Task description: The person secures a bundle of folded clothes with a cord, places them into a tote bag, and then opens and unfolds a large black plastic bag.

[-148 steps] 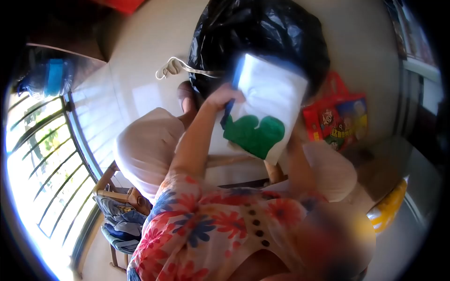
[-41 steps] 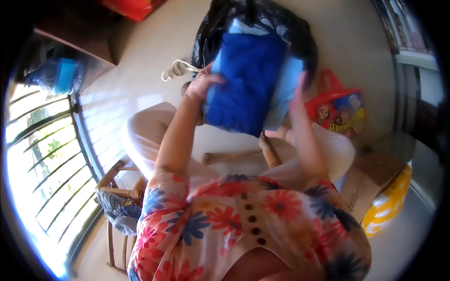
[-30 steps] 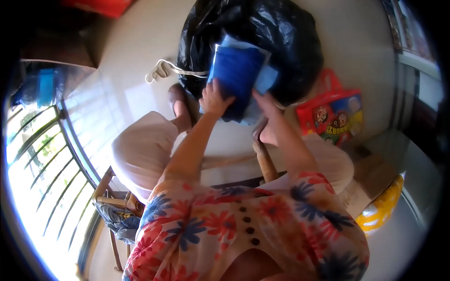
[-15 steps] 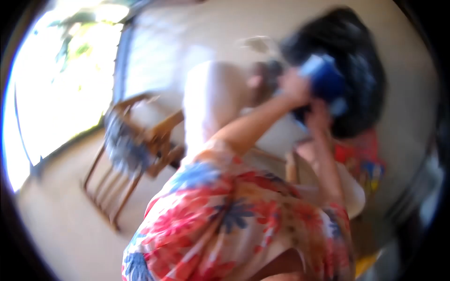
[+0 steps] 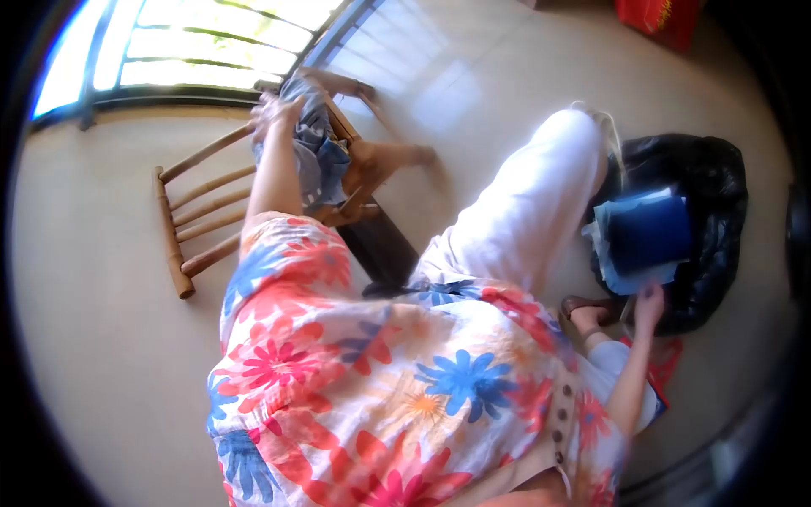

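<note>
My left hand reaches to the bamboo chair, fingers spread, at the edge of a crumpled grey-blue cloth heap lying on it. Whether it touches the cloth is hard to tell. On the right, a black plastic bag lies on the floor. A flat stack of dark-blue and light-blue sheets, seemingly folded cloth, rests on the bag. My right hand is closed at the stack's near edge; blur hides exactly what is between its fingers.
A barred window or door lets in bright light at upper left. A red bag stands at the upper right, and another red item lies beside my leg. My white-trousered knee is between the chair and the black bag.
My left hand has left the blue stack and swung over to the cloth on the chair. The stack now lies on the black bag, with my right hand at its edge. The view has turned.
</note>
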The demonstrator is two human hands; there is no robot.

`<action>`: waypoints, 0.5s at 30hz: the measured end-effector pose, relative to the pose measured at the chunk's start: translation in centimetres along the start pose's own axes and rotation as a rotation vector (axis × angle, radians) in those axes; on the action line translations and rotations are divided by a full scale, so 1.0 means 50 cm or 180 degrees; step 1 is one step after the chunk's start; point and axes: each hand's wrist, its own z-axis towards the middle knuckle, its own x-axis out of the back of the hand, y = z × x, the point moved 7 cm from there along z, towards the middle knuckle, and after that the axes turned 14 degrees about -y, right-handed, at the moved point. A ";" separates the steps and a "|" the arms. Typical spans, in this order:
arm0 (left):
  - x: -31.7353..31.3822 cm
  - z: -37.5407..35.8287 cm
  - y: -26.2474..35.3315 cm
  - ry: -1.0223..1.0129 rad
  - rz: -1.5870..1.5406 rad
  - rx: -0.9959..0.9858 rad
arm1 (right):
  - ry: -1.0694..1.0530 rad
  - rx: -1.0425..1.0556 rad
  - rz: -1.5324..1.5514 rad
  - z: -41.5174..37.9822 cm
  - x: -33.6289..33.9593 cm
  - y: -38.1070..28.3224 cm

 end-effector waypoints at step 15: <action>-0.104 0.098 -0.049 -0.0660 0.0015 0.0094 | -0.0464 -0.0253 0.0387 -0.066 -0.010 -0.053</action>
